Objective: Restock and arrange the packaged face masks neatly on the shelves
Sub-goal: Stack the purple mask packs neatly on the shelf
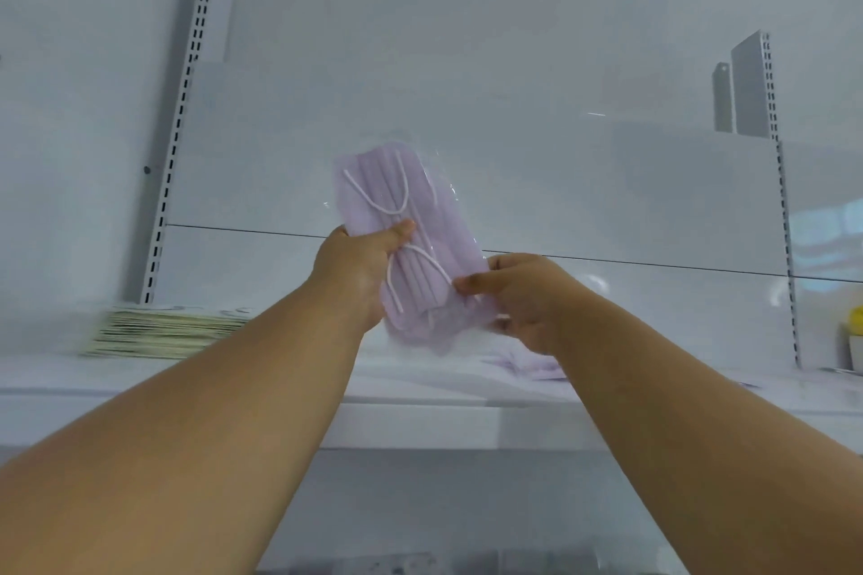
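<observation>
Mask pack (lilac) stands near-upright, top tilted left; both hands grip it.

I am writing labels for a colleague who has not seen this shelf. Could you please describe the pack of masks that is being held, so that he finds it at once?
Look at the white shelf with slotted uprights. Above its middle, the left hand and right hand hold up a clear-wrapped pack of lilac masks with white ear loops. The stack at the left is pale green and lies flat.
</observation>
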{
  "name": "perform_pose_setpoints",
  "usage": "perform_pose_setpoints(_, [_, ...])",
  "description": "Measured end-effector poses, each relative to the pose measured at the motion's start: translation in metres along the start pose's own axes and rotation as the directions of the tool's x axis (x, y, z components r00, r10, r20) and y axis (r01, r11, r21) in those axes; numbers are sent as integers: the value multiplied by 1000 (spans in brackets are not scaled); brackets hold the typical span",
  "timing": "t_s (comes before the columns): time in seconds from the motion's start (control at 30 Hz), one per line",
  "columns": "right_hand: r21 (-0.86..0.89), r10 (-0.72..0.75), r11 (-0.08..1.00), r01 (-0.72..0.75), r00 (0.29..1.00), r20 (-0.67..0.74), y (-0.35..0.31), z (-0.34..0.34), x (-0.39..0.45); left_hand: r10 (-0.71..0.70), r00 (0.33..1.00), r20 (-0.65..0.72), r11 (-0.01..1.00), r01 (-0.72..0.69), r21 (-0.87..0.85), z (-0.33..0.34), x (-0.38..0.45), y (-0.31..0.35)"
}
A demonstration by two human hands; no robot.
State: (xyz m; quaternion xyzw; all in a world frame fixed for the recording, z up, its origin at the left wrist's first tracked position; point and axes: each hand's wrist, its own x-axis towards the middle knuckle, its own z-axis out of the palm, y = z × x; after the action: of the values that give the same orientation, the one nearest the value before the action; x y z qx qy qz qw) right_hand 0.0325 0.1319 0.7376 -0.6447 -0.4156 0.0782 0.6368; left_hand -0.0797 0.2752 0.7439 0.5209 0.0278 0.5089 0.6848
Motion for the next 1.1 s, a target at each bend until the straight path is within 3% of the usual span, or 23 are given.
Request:
perform_pose_setpoints(0.07, [-123,-88,989,84,996,-25,-13,-8,-1,-22,998,59,998,25,-52,-11,2,10])
perform_pose_setpoints(0.17, [-436,-193,881,182,981,20,-33,-19,-7,67,997,31,996,-65,-53,-37,8,28])
perform_pose_setpoints(0.27, [-655,-196,729,199,977,78,-46,-22,-14,86,992,96,953,-110,281,-67,5,41])
perform_pose_setpoints(0.33, [-709,-198,673,209,975,99,-47,-19,-15,-63,973,220,865,-57,499,-81,-1,42])
perform_pose_setpoints(0.43, [-599,-212,771,216,974,78,-40,-13,-14,-218,937,271,762,-10,647,-88,-14,39])
perform_pose_setpoints(0.57, [-170,-137,978,119,986,-97,-13,-14,-17,-183,965,189,782,27,622,-94,-20,33])
perform_pose_setpoints(0.7, [77,36,997,-31,997,-62,7,-2,-19,-227,957,180,785,70,616,-86,-28,25])
perform_pose_setpoints(0.87, [127,0,992,21,987,-159,6,0,-21,-136,986,101,791,47,610,-83,-27,20])
perform_pose_setpoints(1.0, [46,104,994,-103,994,-14,23,-7,-35,-146,989,38,803,96,588,-87,-31,20])
perform_pose_setpoints(1.1, [83,59,995,-54,996,-62,22,-6,-35,-163,985,58,798,97,595,-81,-32,24])
